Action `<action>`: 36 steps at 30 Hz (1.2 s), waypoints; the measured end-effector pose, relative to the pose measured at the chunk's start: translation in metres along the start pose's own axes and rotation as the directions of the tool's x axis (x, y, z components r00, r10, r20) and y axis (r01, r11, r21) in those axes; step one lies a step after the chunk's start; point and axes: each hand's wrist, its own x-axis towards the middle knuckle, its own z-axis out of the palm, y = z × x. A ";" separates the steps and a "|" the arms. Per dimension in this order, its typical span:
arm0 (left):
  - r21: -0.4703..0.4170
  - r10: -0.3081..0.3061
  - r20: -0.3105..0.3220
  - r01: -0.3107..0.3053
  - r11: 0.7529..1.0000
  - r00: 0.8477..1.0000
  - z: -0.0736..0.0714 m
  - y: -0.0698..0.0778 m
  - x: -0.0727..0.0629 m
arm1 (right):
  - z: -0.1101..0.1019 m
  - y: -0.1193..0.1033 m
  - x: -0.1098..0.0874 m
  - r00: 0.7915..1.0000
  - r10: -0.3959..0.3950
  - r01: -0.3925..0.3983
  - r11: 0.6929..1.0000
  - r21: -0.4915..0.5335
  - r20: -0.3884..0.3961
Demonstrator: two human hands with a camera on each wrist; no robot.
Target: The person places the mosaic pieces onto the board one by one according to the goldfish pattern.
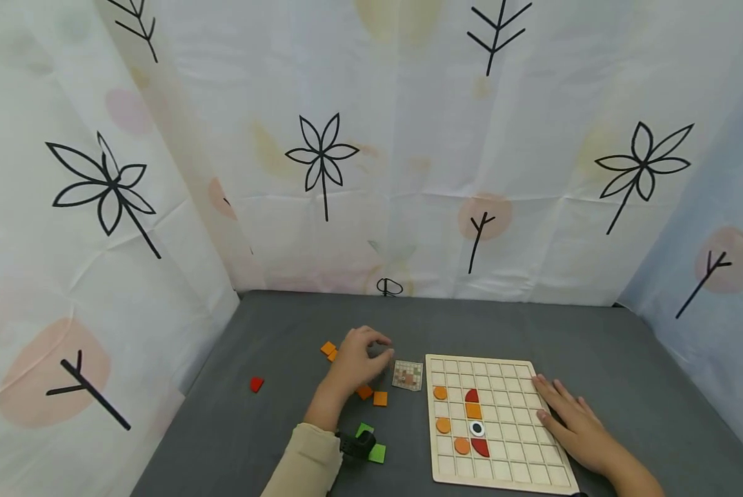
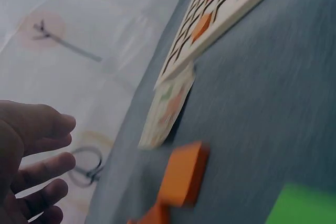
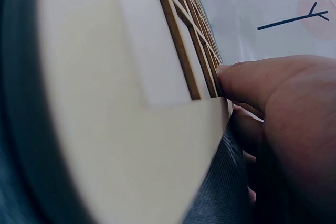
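A pale curtain [image 1: 408,83] with black plant drawings hangs behind the dark grey tabletop [image 1: 210,449] that bears a gridded board [image 1: 520,473]. Well left of the board lies a lone red piece [image 1: 256,384]; nearer it are orange tiles [image 1: 380,399], green pieces [image 1: 377,453] and the left hand [image 1: 359,357], its grip loosely parted, holding nothing. A patterned card [image 1: 407,375] lies just beside the board's left edge. Orange discs [image 1: 443,425], red quarter-rounds [image 1: 480,447], an orange square [image 1: 473,411] and a black-and-white disc [image 1: 477,429] sit on the board's left half. The right hand [image 1: 576,428] touches the board's right edge, its grip uncurled.
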 end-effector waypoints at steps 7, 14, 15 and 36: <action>0.056 -0.136 -0.111 0.143 0.988 0.985 -0.037 -0.043 -0.007 | 0.000 0.001 0.001 1.000 0.020 -0.021 1.000 0.016 0.016; 0.086 -0.236 -0.121 0.247 0.965 0.964 -0.055 -0.071 -0.020 | -0.001 -0.002 0.002 1.000 0.025 -0.025 1.000 0.002 0.013; 0.093 -0.251 -0.113 0.262 0.960 0.961 -0.056 -0.073 -0.022 | -0.001 -0.002 0.002 1.000 0.022 -0.022 1.000 0.000 0.010; 0.092 -0.287 -0.108 0.297 0.951 0.952 -0.057 -0.080 -0.031 | 0.001 -0.001 0.000 1.000 -0.010 0.010 1.000 -0.009 -0.021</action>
